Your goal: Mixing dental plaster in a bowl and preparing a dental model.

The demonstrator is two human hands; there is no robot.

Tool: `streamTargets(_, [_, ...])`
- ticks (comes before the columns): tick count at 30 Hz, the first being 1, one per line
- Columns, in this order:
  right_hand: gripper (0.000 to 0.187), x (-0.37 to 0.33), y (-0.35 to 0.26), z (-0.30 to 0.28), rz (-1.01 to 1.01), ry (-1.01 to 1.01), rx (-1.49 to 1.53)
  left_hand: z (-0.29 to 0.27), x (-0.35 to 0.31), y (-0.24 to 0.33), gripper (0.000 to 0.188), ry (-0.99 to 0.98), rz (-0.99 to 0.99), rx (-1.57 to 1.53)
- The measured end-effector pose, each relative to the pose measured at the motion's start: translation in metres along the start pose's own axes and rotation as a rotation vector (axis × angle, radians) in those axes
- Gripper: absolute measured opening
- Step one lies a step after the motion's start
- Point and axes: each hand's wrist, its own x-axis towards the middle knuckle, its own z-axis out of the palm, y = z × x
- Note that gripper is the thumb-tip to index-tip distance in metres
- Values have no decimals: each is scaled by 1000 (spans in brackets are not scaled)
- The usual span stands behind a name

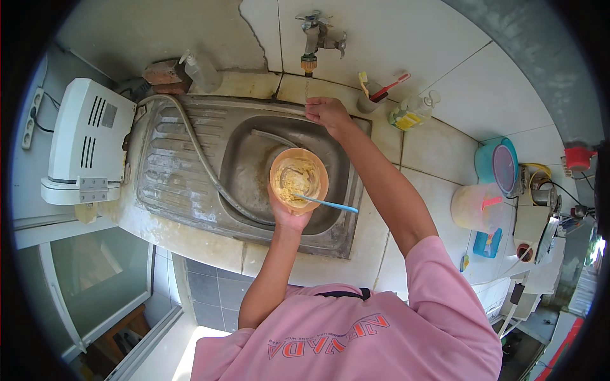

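Observation:
My left hand [291, 218] grips an orange bowl [324, 170] from below and from the near side, over the sink basin. Inside the bowl lies a pale yellow, crumbly mixture [287, 183], smeared up the walls. A light blue spoon [333, 204] leans in it, its handle sticking out over the right rim. My right hand [327, 114] is stretched to the far edge of the sink, beneath the tap [310, 44]. A thin trickle of water falls from the tap to its fingers, which are bent together; whether they hold anything is hidden.
A grey hose [190, 136] crosses the steel sink's drainboard [171, 171] into the basin. A white appliance [86, 143] stands left. Behind the sink are a clear pump bottle [202, 73], a cup with toothbrushes [370, 101] and a soap bottle [413, 113]. Plastic tubs [473, 206] stand right.

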Motion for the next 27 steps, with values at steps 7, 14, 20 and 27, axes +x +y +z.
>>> streamTargets(7, [11,19,-3,20,179,54,219,0,-12,36,54,72,132,46])
streamTargets(14, [13,-51,-75,9,-66,-167,-889,-2,-4,35,57,101,172,113])
streamTargets(20, [15,-132,-91,50,-321,-536,-865,9,-8,25,52,83,131,98])
streamTargets(27, [16,-211,-77,35,-484,-513,-1354,3,-11,24,59,-4,120,123])
